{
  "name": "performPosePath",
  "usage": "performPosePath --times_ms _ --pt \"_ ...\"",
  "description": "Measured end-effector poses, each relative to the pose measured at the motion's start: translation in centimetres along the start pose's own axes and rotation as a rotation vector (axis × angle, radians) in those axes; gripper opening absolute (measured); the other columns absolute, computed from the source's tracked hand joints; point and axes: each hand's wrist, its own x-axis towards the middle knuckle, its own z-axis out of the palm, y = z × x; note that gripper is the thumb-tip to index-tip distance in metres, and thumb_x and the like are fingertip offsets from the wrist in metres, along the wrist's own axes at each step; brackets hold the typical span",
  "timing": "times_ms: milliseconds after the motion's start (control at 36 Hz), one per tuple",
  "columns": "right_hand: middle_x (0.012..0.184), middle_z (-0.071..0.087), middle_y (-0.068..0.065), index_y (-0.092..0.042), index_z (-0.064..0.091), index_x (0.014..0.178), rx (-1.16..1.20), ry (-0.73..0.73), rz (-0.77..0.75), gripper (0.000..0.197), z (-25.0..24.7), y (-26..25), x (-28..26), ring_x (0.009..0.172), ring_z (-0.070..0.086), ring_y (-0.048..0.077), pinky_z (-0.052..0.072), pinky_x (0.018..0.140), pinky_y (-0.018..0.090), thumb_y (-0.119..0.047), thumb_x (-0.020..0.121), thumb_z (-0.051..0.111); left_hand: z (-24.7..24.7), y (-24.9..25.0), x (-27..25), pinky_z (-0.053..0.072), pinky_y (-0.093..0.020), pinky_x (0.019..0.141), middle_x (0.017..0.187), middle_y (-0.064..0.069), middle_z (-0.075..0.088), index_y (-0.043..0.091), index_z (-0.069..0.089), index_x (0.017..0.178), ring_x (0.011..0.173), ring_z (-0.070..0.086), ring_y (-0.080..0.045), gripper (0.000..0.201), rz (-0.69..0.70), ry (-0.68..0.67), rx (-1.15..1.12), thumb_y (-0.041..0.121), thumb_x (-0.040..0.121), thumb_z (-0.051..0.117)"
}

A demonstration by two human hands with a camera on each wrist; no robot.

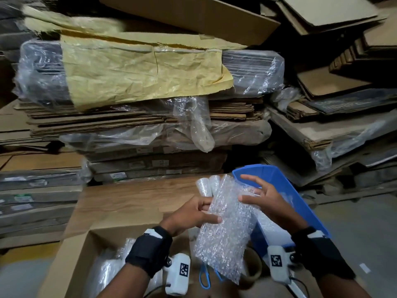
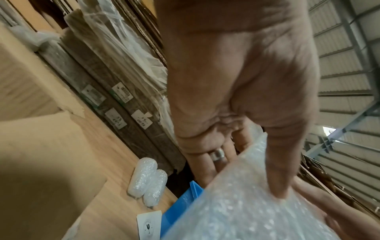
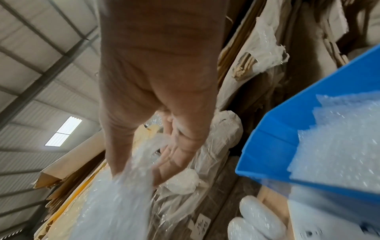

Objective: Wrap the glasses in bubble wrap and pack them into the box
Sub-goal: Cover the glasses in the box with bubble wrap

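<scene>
Both hands hold a sheet of bubble wrap point(image 1: 225, 231) up in front of me, its lower end hanging over the table. My left hand point(image 1: 207, 211) pinches its left edge, thumb in front and fingers behind. My right hand point(image 1: 250, 190) pinches the upper right edge, thumb on the sheet and fingers spread. Whether a glass is inside the sheet does not show. Two wrapped glasses point(image 1: 207, 186) lie side by side on the wooden table point(image 1: 133, 196). The open cardboard box point(image 1: 77, 261) at the lower left holds wrapped bundles point(image 1: 107, 272).
A blue plastic bin point(image 1: 285, 190) with more bubble wrap sits to the right, under my right hand. Blue-handled scissors point(image 1: 204, 278) and a tape roll point(image 1: 254, 267) lie below the sheet. A fragile sticker point(image 2: 149, 225) lies on the table. Stacks of flattened cardboard point(image 1: 139, 117) rise behind.
</scene>
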Motion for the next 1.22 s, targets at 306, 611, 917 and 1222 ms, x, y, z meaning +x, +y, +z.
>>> performPosePath --times_ms 306,611,917,1222 --pt "0.108 0.077 0.008 -0.011 0.064 0.129 0.084 -0.123 0.152 0.048 3.9 2.5 -1.6 0.093 0.075 0.021 0.062 0.079 0.038 -0.021 0.085 0.082 -1.1 -1.8 -1.4 0.058 -0.050 0.094 0.121 -0.017 0.073 0.002 0.064 0.127 0.109 0.071 -0.037 0.041 0.017 0.204 -0.159 -0.002 0.088 0.075" --pt "0.071 0.073 -0.002 0.002 0.075 0.086 0.066 -0.088 0.042 0.016 5.3 3.1 -1.3 0.063 0.066 0.010 0.050 0.060 0.020 0.009 0.092 0.062 -2.2 -2.8 -3.4 0.056 -0.032 0.060 0.117 -0.020 0.073 0.001 0.070 0.114 0.092 0.061 -0.037 0.026 0.021 0.271 -0.306 -0.011 0.092 0.064" --pt "0.099 0.077 0.014 0.012 0.067 0.097 0.227 -0.180 0.191 0.034 7.1 2.5 -1.3 0.079 0.072 0.013 0.051 0.056 0.017 -0.018 0.091 0.053 -2.6 -4.3 -4.2 0.051 -0.026 0.053 0.114 -0.009 0.074 0.004 0.073 0.066 0.084 0.067 -0.022 0.041 0.051 0.442 -0.258 -0.021 0.089 0.051" --pt "0.114 0.075 0.016 -0.013 0.059 0.134 0.081 -0.143 0.141 0.064 8.6 3.1 -0.7 0.106 0.073 0.031 0.059 0.091 0.049 -0.002 0.076 0.085 -3.0 -4.5 -5.8 0.058 -0.037 0.068 0.121 -0.008 0.069 0.008 0.069 0.080 0.096 0.068 -0.027 0.027 0.062 0.408 -0.446 0.017 0.092 0.047"
